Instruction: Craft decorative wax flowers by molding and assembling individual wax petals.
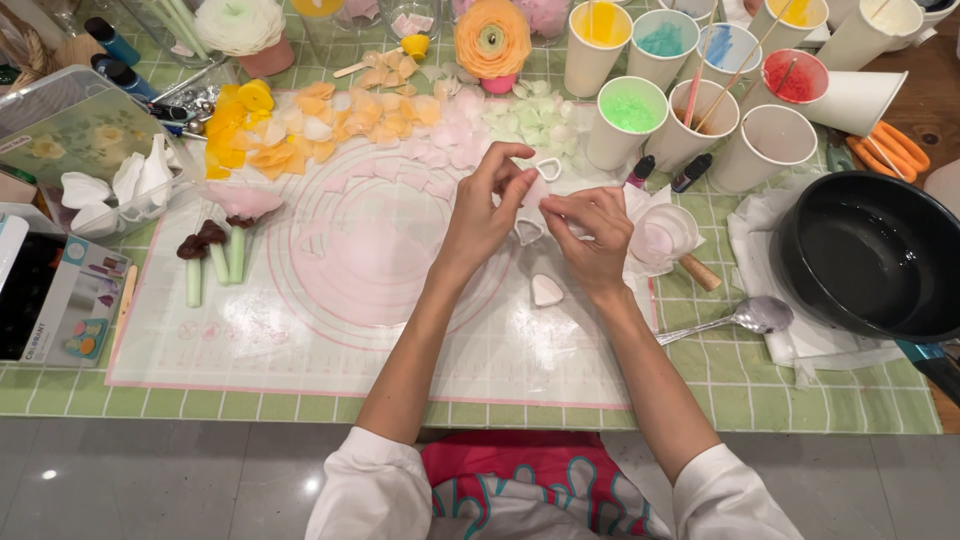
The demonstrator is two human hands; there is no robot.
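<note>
Both hands, left hand and right hand, pinching 1 pale pink petal above the silicone mat; rows of finished petals behind, heart-shaped cutter nearby.

Both arms reach forward, left hand and right hand pinching, fingers nearly meeting.

table: green checked cloth | floor: glossy grey tiles, perhaps lamp glare

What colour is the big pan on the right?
Black, seen in the head view: the pan beside a spoon.
</note>
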